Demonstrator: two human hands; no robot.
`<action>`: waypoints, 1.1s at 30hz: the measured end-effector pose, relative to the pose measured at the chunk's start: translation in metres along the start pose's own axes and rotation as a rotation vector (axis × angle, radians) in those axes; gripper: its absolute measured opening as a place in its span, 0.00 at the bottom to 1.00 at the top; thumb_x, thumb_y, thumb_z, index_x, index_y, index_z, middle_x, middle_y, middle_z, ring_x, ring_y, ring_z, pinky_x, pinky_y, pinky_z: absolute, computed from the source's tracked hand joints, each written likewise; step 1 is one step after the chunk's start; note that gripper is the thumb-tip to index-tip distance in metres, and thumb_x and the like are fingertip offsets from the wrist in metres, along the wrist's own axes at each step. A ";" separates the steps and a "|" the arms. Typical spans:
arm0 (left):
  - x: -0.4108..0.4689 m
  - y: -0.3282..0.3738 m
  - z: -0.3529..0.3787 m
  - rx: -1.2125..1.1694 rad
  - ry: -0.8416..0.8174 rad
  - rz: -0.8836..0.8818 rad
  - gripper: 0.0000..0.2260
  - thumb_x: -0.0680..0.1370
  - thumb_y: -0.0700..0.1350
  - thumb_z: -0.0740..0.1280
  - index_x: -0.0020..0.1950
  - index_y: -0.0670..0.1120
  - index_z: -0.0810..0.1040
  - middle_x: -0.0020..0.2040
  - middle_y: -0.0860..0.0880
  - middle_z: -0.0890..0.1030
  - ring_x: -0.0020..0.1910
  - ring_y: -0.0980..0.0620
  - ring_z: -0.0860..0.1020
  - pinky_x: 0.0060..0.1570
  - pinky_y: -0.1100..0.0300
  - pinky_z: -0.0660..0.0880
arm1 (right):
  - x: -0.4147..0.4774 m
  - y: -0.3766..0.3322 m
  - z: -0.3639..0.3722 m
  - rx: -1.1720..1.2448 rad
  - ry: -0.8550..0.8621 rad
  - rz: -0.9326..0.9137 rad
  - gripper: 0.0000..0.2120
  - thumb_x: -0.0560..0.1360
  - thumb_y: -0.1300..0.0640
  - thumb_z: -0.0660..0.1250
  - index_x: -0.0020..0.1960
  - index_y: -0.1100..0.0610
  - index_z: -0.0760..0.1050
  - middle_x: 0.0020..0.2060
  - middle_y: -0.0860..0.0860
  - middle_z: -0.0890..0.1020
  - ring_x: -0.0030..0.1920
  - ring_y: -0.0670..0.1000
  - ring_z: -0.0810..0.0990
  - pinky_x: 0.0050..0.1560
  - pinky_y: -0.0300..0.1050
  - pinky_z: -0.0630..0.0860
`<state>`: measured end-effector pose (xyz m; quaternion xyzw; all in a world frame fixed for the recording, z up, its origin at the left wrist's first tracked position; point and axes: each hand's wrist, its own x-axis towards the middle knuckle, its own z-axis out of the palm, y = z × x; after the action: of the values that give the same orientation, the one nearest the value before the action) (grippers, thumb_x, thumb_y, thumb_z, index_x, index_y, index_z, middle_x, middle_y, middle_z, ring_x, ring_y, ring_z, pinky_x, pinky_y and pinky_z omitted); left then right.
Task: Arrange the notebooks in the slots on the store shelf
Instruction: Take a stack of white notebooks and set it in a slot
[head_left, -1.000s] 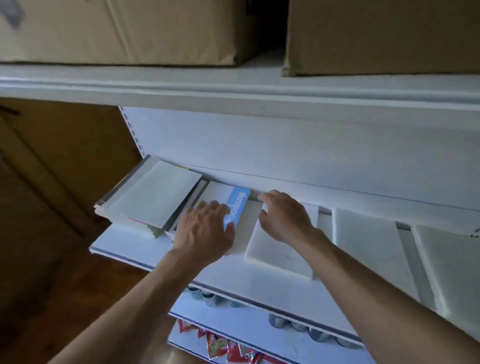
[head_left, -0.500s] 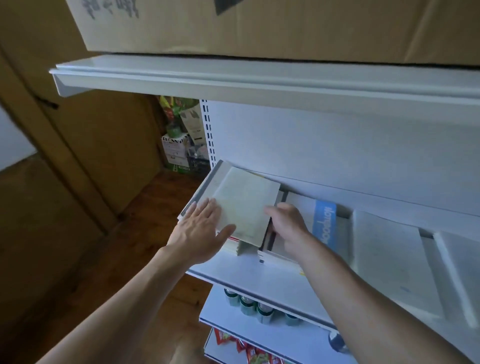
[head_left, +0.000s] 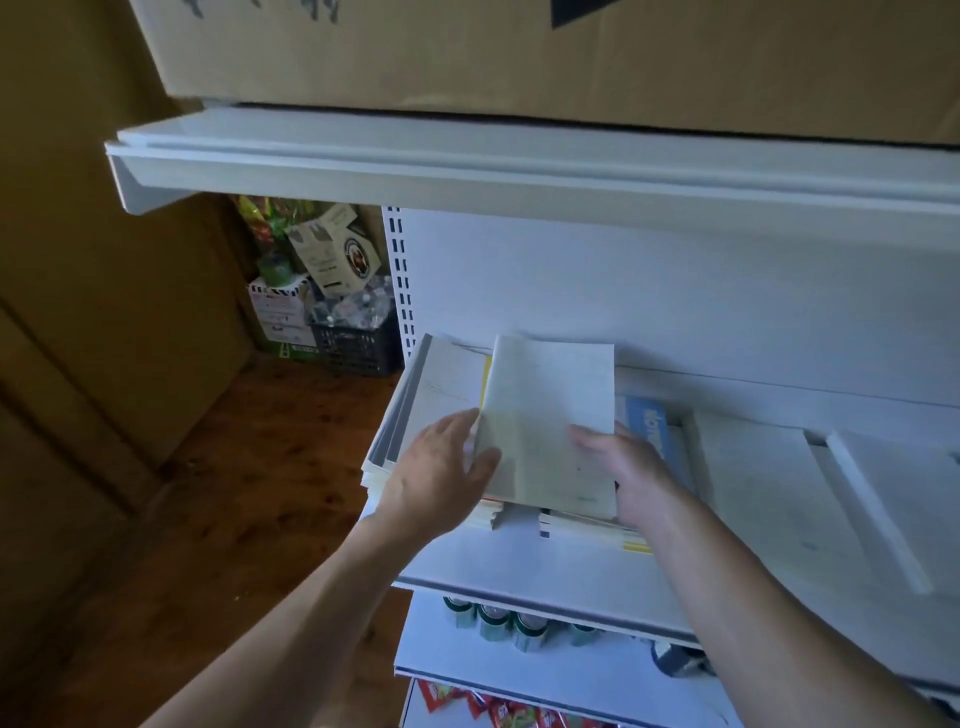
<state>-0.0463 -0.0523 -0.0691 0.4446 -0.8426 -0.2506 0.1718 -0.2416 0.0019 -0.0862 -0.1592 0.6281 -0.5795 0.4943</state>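
Note:
A pale, plain-covered notebook (head_left: 545, 415) is held between both hands above the left end of the white store shelf (head_left: 545, 566). My left hand (head_left: 441, 467) grips its left edge and my right hand (head_left: 623, 467) grips its lower right edge. Under it lies a stack of notebooks (head_left: 441, 395) with grey spines at the shelf's left end. A notebook with a blue label (head_left: 647, 421) lies just to the right, partly hidden by my right hand. More white notebooks (head_left: 753, 478) lie flat further right.
A big cardboard box (head_left: 519, 52) sits on the upper shelf (head_left: 467, 166) overhead. Cans (head_left: 493, 618) line the shelf below, with red snack packets (head_left: 493, 709) lower still. A black crate (head_left: 358, 343) and packaged goods (head_left: 322, 260) stand on the wooden floor at the left.
My hands moved from the blue-labelled notebook to the left stack. They took hold of the top pale notebook and shifted it right, with its far end raised. The view swung left.

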 end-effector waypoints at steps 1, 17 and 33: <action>0.003 0.002 -0.001 -0.088 -0.005 -0.021 0.20 0.81 0.54 0.61 0.72 0.50 0.68 0.66 0.50 0.75 0.61 0.50 0.75 0.61 0.51 0.75 | -0.002 0.000 -0.001 0.018 -0.012 -0.015 0.10 0.75 0.64 0.68 0.55 0.56 0.79 0.46 0.54 0.85 0.42 0.54 0.83 0.41 0.46 0.79; 0.025 0.069 0.040 -1.006 -0.102 -0.284 0.09 0.78 0.38 0.64 0.50 0.48 0.83 0.42 0.51 0.84 0.42 0.50 0.79 0.46 0.54 0.77 | -0.029 -0.017 -0.068 0.059 0.106 -0.180 0.07 0.75 0.58 0.69 0.51 0.58 0.81 0.45 0.54 0.85 0.41 0.52 0.84 0.42 0.44 0.80; 0.011 0.195 0.151 -1.165 -0.450 -0.258 0.15 0.80 0.32 0.58 0.59 0.46 0.78 0.48 0.47 0.82 0.45 0.48 0.80 0.42 0.59 0.79 | -0.082 0.000 -0.234 -0.057 0.516 -0.280 0.09 0.78 0.56 0.65 0.58 0.50 0.75 0.53 0.52 0.82 0.54 0.55 0.81 0.50 0.50 0.73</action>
<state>-0.2588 0.0721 -0.0795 0.3128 -0.5231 -0.7738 0.1725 -0.3921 0.1984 -0.0875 -0.1058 0.7208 -0.6457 0.2289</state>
